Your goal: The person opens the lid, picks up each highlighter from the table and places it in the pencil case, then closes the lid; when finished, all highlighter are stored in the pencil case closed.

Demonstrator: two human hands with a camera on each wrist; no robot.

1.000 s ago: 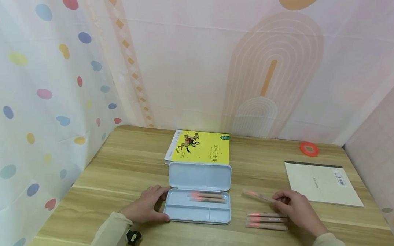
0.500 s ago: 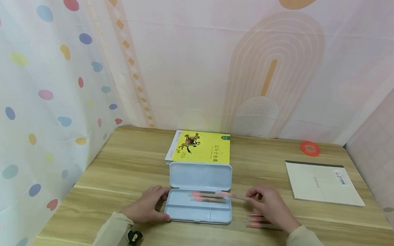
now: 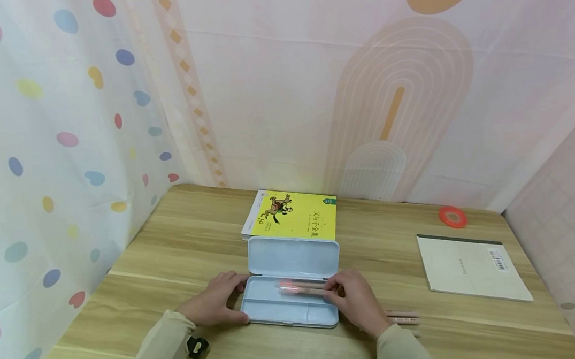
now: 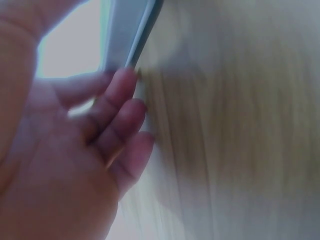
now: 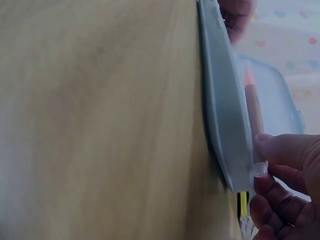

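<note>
A light blue pencil case (image 3: 276, 310) stands open on the table in the head view, its lid (image 3: 293, 257) tilted back. My left hand (image 3: 213, 301) holds its left end, thumb at the front corner and index finger at the rear. In the left wrist view the other fingers (image 4: 131, 159) curve loosely beside the case. My right hand (image 3: 354, 301) pinches the right end of a beige pen (image 5: 254, 107) with a pinkish tip, over the long rear compartment. Other similar pens lie in that compartment, partly covered by it. More pens (image 3: 403, 320) lie right of the case, partly hidden by my right forearm.
A yellow-covered book (image 3: 301, 213) lies behind the case, under its lid's edge. At the right lie a cream notebook (image 3: 472, 270) with a dark spine and a red ring-shaped roll (image 3: 453, 216). Curtains hang along the table's back and left sides.
My right hand has carried the pen leftward from above the loose pens into the rear compartment of the case. The left hand keeps its place on the case.
</note>
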